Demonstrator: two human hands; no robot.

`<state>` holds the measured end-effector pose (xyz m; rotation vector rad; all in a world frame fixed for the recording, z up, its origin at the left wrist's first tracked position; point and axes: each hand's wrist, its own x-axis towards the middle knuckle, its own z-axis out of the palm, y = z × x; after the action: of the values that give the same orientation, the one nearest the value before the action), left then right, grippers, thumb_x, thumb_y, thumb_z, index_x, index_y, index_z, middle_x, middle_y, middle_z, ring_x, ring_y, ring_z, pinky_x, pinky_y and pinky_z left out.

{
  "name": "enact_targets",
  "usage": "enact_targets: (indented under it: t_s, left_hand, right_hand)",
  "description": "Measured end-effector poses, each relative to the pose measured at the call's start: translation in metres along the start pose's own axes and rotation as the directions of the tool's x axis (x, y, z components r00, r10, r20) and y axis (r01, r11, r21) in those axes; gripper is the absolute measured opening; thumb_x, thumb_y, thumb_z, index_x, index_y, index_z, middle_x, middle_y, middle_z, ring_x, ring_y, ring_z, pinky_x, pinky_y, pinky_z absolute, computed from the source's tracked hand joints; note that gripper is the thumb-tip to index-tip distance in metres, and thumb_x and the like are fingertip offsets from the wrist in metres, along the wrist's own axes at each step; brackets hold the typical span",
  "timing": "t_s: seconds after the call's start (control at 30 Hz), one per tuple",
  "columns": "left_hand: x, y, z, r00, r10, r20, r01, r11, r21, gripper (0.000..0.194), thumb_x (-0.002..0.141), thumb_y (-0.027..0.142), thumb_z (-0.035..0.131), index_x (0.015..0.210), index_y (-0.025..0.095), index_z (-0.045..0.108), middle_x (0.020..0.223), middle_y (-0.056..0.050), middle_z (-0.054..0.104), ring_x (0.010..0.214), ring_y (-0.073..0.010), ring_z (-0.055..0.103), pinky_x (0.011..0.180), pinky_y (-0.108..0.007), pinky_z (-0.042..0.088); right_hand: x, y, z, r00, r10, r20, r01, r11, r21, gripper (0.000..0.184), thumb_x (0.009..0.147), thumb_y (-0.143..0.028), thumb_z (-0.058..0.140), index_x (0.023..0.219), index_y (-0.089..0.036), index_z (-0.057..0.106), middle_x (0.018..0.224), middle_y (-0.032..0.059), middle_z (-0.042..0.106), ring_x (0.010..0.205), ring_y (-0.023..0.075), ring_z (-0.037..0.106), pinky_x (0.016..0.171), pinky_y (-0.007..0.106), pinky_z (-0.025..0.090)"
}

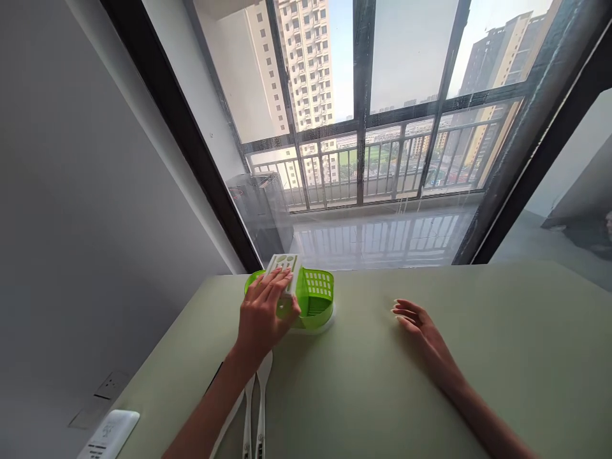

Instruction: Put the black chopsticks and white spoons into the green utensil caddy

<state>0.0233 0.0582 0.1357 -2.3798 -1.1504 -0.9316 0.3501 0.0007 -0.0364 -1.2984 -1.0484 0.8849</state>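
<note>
A green utensil holder [318, 287] with basket-like perforated sides and a pale base stands near the table's far edge. In its middle is a white slotted top piece [288, 260] with round and long holes. My left hand [265, 312] lies over that white piece, fingers across its top and thumb at the front, gripping it; the hand hides part of the holder. Under my left forearm lie several white long-handled utensils, one a spoon-like piece [264, 370], partly covered. Off to the right, my right hand [418, 328] rests at the table, empty, with loosely curled fingers apart.
The pale green table [354, 395] reaches to a dark-framed glass door [354, 236]. A white printed object [112, 433] lies at the lower left corner. Part of a dark thin edge [215, 376] shows beside the left forearm. A grey wall [95, 223] with a socket stands left.
</note>
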Motion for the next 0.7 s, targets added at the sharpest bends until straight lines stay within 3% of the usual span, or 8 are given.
enact_targets:
  t_s: [0.2,0.4,0.47,0.57,0.7]
  left_hand:
    - [-0.02,-0.044,-0.022,0.994,-0.099,-0.035,0.101,0.991,0.09,0.027,0.1,0.029,0.059,0.125,0.025,0.069,0.137,-0.005,0.075,0.133,-0.0263,0.067,0.12,-0.045,0.045]
    - [-0.035,-0.06,-0.034,0.986,-0.154,-0.062,0.161,0.975,0.153,0.029,0.104,0.033,0.054,0.129,0.025,0.066,0.137,-0.006,0.075,0.139,-0.0287,0.062,0.123,-0.05,0.041]
    - [-0.039,-0.052,-0.033,0.987,-0.128,-0.1,0.145,0.971,0.188,0.033,0.103,0.029,0.056,0.134,0.025,0.063,0.144,-0.008,0.071,0.151,-0.0326,0.049,0.127,-0.056,0.035]
    - [-0.05,-0.018,-0.021,0.988,-0.085,-0.13,0.106,0.982,0.159,0.042,0.099,0.023,0.062,0.141,0.025,0.057,0.161,-0.012,0.054,0.162,-0.0367,0.025,0.128,-0.063,0.029]
    - [-0.073,0.051,0.01,0.996,-0.052,0.074,0.06,0.992,-0.112,0.047,0.1,0.014,0.056,0.146,0.024,0.049,0.165,-0.013,0.048,0.163,-0.0327,0.024,0.126,-0.06,0.037]
  right_hand:
    - [0.0,-0.002,0.002,1.0,0.001,0.013,-0.001,1.0,-0.006,0.053,0.095,-0.059,0.062,0.137,-0.026,0.059,0.133,0.0097,0.067,0.128,0.0279,0.063,0.107,0.042,0.052]
    - [0.001,-0.002,0.003,1.0,-0.008,-0.002,0.008,1.0,-0.015,0.053,0.095,-0.06,0.062,0.135,-0.025,0.06,0.131,0.0093,0.069,0.123,0.0271,0.064,0.106,0.042,0.053]
    - [0.002,0.0,0.004,1.0,-0.006,0.008,0.006,1.0,-0.028,0.053,0.095,-0.06,0.062,0.133,-0.024,0.062,0.13,0.0093,0.07,0.122,0.0273,0.066,0.105,0.042,0.053]
    - [0.002,0.001,0.005,1.0,-0.004,0.026,0.005,0.998,-0.056,0.051,0.094,-0.06,0.063,0.13,-0.024,0.064,0.13,0.0094,0.071,0.121,0.0279,0.067,0.103,0.042,0.054]
    - [-0.002,-0.004,0.006,0.996,-0.001,0.092,0.011,0.994,-0.113,0.045,0.094,-0.059,0.063,0.119,-0.023,0.07,0.115,0.0076,0.077,0.104,0.027,0.073,0.086,0.037,0.058]
